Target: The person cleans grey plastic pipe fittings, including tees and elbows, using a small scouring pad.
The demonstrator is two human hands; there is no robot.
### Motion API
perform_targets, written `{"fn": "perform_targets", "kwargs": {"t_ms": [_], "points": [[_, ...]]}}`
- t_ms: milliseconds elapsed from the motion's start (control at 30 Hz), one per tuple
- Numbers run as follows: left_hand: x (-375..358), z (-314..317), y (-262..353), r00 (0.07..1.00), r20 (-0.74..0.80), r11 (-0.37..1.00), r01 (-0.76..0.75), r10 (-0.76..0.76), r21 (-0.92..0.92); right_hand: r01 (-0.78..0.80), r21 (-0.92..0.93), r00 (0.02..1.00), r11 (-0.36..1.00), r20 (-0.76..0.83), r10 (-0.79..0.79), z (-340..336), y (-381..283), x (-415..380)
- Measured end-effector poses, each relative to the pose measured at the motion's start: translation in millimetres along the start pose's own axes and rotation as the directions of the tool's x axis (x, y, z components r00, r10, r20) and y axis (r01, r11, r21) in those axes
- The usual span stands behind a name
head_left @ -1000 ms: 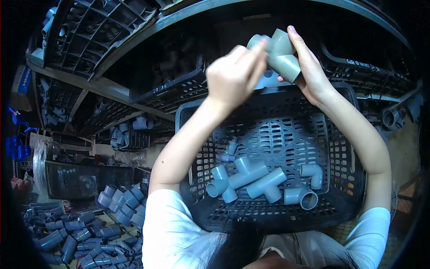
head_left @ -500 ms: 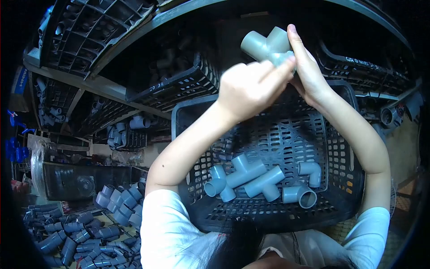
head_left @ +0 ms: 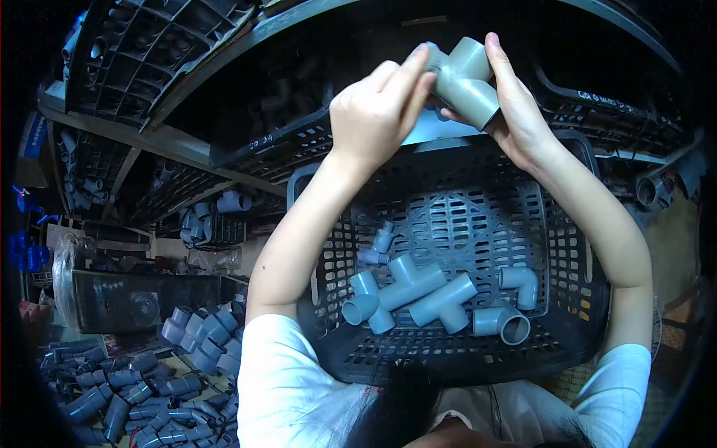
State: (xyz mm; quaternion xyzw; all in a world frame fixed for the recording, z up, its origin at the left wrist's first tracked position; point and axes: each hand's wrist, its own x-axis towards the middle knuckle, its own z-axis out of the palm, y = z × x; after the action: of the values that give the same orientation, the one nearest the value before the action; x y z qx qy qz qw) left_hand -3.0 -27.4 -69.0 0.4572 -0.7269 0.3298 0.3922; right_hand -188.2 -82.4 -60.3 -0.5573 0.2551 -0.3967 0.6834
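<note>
Above the far rim of a black crate [head_left: 448,371], my right hand [head_left: 519,112] holds a grey pipe tee [head_left: 467,82], with the thumb up along its right side and fingers behind it. My left hand [head_left: 381,108] is closed at the tee's left end, thumb and fingers pinched together there. Whether a small piece lies between them is hidden. On the crate's bottom are grey tees [head_left: 442,302], elbows [head_left: 517,284] and, toward the left, a small pale fitting [head_left: 382,237].
Shelves with black crates [head_left: 276,138] run along the back and left. Many grey fittings [head_left: 142,396] are piled at the lower left, beside a black bin [head_left: 127,302]. More pipe parts [head_left: 653,192] are at the right.
The tee has turned in my right hand, and one opening now points down to the right. My left hand has moved left and up, uncovering the small pale fitting in the crate.
</note>
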Motion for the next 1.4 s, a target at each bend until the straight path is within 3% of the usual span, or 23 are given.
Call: {"fn": "perform_targets", "kwargs": {"t_ms": [33,167,233,367,400,467,633,700,767,900,1033,1100,1133,1300,1367,1400], "points": [[2.3,-2.6,-0.9,0.999,0.007,0.999,0.037,-0.038,0.025,0.002,0.000,1.000,1.000,0.000,-0.002,0.0,0.0,-0.2],[7.8,-9.6,25.3,0.977,0.078,0.980,-0.195,0.196,-0.030,0.002,-0.025,0.999,1.000,0.050,0.000,-12.2,9.7,10.9],[7.8,-4.3,15.9,0.975,0.105,0.980,-0.199,0.197,0.010,-0.002,-0.052,0.998,0.999,0.063,0.005,-13.9,12.7,12.4],[2.0,7.8,-17.2,0.990,0.041,0.990,0.136,-0.137,0.044,0.015,-0.002,1.000,1.000,0.000,-0.015,-13.7,7.5,11.5],[-1.0,9.6,-18.9,0.992,0.025,0.992,0.126,-0.126,0.029,0.000,0.001,0.999,1.000,0.044,0.000,-16.6,7.6,12.6],[0.4,8.5,-3.2,0.999,0.033,0.999,0.034,-0.034,-0.001,-0.018,0.001,0.995,1.000,0.097,0.018,-19.2,9.7,14.5],[3.3,-0.1,22.0,0.969,0.110,0.975,-0.219,0.221,-0.030,0.035,-0.151,0.997,0.988,-0.061,-0.045,-17.7,21.7,18.9],[3.4,9.5,0.6,0.979,-0.054,0.978,-0.198,0.195,-0.062,0.002,-0.118,1.000,0.993,-0.024,-0.004,-10.9,6.9,9.4],[3.6,5.5,-6.4,0.996,-0.072,0.998,-0.042,0.045,0.044,0.074,-0.157,0.997,0.985,0.004,-0.074,-7.8,1.6,6.7],[4.3,3.3,18.0,0.992,-0.054,0.994,-0.110,0.110,0.002,0.125,-0.264,0.992,0.956,0.023,-0.123,-13.5,7.7,10.1],[9.2,1.9,16.1,0.998,-0.049,0.998,-0.046,0.048,0.038,0.109,-0.262,0.994,0.959,0.028,-0.105,-14.5,4.7,9.4],[7.9,0.8,3.1,0.997,-0.053,0.996,0.063,-0.060,0.065,0.245,-0.325,0.969,0.913,0.124,-0.215,-16.8,5.2,10.9],[7.4,-0.1,2.6,0.998,-0.054,0.997,0.047,-0.044,0.061,0.393,-0.416,0.918,0.820,0.131,-0.373,-13.4,12.1,13.6],[4.0,-0.8,23.6,0.995,-0.006,0.995,0.097,-0.097,-0.014,0.281,-0.270,0.959,0.921,0.060,-0.276,-19.5,1.8,14.3],[4.6,0.6,23.4,1.000,-0.017,1.000,0.005,-0.005,0.025,0.250,-0.398,0.960,0.883,-0.021,-0.281,-26.8,2.3,20.6],[4.8,0.9,22.3,0.999,-0.047,1.000,0.027,-0.027,0.005,0.250,-0.398,0.959,0.883,-0.022,-0.282,-26.6,3.6,22.5]]}}
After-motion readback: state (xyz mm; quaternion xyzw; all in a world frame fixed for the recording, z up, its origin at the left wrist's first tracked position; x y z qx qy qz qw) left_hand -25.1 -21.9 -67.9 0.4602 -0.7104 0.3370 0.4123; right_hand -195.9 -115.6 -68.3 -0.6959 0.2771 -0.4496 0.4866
